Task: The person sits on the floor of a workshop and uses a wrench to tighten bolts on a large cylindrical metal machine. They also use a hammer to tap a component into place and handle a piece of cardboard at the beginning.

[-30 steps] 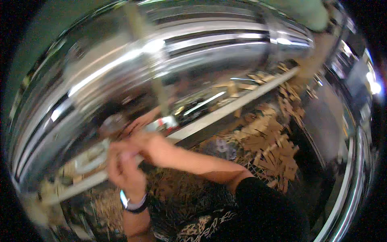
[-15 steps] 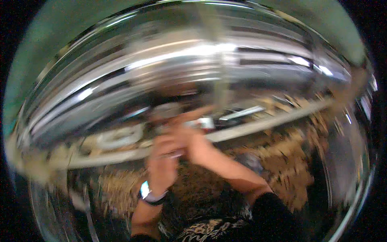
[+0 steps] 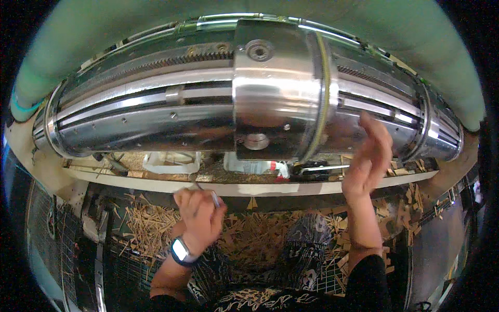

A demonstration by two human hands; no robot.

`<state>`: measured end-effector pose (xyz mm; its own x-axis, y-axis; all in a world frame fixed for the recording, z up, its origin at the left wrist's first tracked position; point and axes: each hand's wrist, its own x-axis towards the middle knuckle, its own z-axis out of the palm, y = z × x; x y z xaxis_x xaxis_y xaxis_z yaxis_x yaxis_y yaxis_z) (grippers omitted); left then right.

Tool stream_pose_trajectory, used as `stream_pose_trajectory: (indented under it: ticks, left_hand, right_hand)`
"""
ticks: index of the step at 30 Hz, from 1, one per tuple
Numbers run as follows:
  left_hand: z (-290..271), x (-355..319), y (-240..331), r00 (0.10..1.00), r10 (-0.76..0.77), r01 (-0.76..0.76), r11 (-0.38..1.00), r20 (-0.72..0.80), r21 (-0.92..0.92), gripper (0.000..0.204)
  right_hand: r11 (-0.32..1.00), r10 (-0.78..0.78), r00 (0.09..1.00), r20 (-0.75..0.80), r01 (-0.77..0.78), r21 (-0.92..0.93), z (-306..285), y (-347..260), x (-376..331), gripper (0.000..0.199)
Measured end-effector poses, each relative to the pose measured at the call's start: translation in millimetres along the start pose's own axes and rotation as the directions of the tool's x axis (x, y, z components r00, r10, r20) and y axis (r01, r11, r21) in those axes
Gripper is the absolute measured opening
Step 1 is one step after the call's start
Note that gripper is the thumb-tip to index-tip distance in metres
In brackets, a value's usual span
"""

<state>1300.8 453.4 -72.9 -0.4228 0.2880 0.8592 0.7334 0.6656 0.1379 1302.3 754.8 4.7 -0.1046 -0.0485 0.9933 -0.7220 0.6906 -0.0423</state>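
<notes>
My left hand [image 3: 200,212] is closed in front of the pale ledge, below the big metal cylinder [image 3: 156,127]. From its fingers sticks a slim silvery metal tool [image 3: 215,199]; the grip hides most of it, so its kind is unclear. Further right, my right hand [image 3: 370,161] is raised against the cylinder's lower right side, fingers stretched upward and nothing visible in them. Whether it touches the metal I cannot tell. A wide shiny collar [image 3: 275,96] wraps the cylinder's middle, with a yellow-green band [image 3: 326,86] along its right edge.
Behind the pale ledge [image 3: 306,187] lie a white plastic container [image 3: 176,162], a spray bottle [image 3: 249,165] with a red and white head, and a long light bar [image 3: 327,168]. Scrap strips [image 3: 150,223] litter the area below. Green machine walls [image 3: 452,67] flank the cylinder.
My hands were close together near the ledge's middle and have parted. The right has moved rightward and up to the cylinder, the left slightly left. The earlier view is badly blurred.
</notes>
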Motion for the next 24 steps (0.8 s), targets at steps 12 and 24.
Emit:
stream_pose_trajectory:
  ticks: [12,24]
  left_hand:
    - [47,-72,-139,0.945,-0.264,0.226,0.955,0.196,0.194,0.019]
    - [61,-91,-192,0.914,-0.071,-0.041,0.963,0.400,0.266,0.035]
  right_hand:
    - [0.945,-0.166,0.986,-0.024,0.166,0.281,75,13,47,0.069]
    - [0.895,-0.220,0.967,-0.126,0.252,0.368,77,19,45,0.074]
